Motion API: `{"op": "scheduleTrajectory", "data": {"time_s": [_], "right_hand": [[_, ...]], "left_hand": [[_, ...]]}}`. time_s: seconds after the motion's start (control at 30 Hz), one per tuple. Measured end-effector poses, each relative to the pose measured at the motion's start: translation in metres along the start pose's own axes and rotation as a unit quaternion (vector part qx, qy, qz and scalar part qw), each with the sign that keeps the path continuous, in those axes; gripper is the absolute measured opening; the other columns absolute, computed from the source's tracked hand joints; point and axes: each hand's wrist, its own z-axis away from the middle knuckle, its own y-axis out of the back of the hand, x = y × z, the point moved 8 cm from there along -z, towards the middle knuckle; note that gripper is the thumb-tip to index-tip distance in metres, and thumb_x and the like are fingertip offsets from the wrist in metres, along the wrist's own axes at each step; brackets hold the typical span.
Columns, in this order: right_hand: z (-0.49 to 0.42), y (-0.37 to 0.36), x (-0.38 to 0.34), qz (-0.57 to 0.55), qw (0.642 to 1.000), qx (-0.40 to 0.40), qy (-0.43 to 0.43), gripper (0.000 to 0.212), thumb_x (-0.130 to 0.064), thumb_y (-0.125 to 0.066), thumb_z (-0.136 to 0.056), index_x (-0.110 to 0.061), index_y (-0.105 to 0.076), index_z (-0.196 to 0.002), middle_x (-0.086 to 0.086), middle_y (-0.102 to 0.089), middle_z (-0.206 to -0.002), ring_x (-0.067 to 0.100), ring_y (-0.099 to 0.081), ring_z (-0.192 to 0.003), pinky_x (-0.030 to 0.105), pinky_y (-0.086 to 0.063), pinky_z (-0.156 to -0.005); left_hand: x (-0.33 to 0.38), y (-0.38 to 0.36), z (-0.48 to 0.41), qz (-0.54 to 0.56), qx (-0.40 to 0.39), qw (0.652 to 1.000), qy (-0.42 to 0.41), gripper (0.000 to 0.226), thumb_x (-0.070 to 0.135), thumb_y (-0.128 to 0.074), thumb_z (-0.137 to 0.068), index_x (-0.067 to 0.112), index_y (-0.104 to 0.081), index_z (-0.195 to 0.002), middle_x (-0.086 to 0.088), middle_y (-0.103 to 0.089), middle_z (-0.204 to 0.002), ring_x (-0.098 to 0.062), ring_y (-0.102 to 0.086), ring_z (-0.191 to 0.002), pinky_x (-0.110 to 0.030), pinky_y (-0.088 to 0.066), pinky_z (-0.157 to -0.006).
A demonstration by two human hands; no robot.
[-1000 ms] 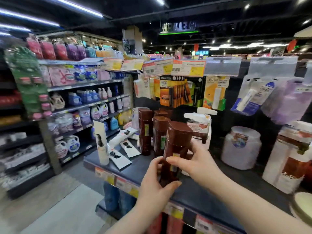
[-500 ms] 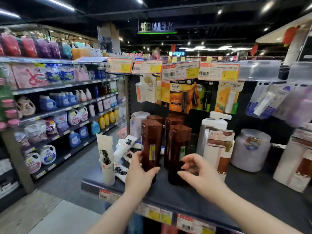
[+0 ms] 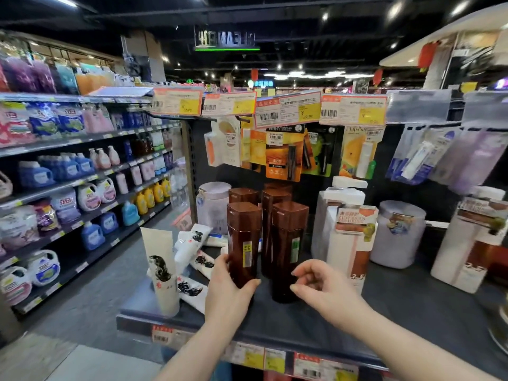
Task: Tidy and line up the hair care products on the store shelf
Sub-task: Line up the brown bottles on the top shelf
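Several tall brown bottles stand in two rows on the dark shelf (image 3: 343, 323). My left hand (image 3: 229, 292) grips the front left brown bottle (image 3: 243, 237) near its base, upright. My right hand (image 3: 321, 287) hovers with loosely curled fingers just right of the front right brown bottle (image 3: 287, 248) and holds nothing. A cream tube with a hair drawing (image 3: 162, 270) stands upright at the shelf's left end, with several white tubes (image 3: 192, 248) lying flat behind it.
White pump-bottle packs (image 3: 343, 235) and lilac jars (image 3: 398, 235) stand to the right. A further white pack (image 3: 470, 243) is at far right. Carded items hang above under price tags (image 3: 286, 110). An aisle of detergent shelves (image 3: 68, 188) runs on the left.
My right hand has let go of the front right bottle, which now stands on the shelf. My left hand has taken hold of the front left bottle. The view shifted left.
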Motion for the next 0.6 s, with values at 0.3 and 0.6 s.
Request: {"op": "scheduleTrajectory", "data": {"time_s": [0.3, 0.6], "right_hand": [[-0.027, 0.021, -0.124, 0.171, 0.961, 0.031, 0.217, 0.012, -0.018, -0.062, -0.087, -0.027, -0.063, -0.095, -0.017, -0.057, -0.085, -0.001, -0.055, -0.084, 0.013, -0.046, -0.075], [-0.121, -0.005, -0.187, 0.443, 0.868, -0.078, 0.211, 0.052, -0.029, -0.064, -0.086, -0.02, -0.048, -0.134, 0.004, -0.05, -0.137, 0.021, -0.048, -0.123, 0.033, -0.042, -0.1]], "left_hand": [[0.0, 0.0, -0.001, -0.027, -0.028, 0.999, -0.003, 0.065, 0.022, -0.077, -0.069, 0.024, -0.043, -0.124, 0.012, -0.05, -0.106, -0.012, -0.052, -0.104, -0.028, -0.043, -0.09], [-0.003, -0.002, -0.001, -0.026, -0.072, 0.997, 0.003, 0.067, 0.02, -0.075, -0.072, 0.031, -0.036, -0.126, 0.016, -0.052, -0.109, -0.007, -0.051, -0.101, -0.028, -0.043, -0.091]]}}
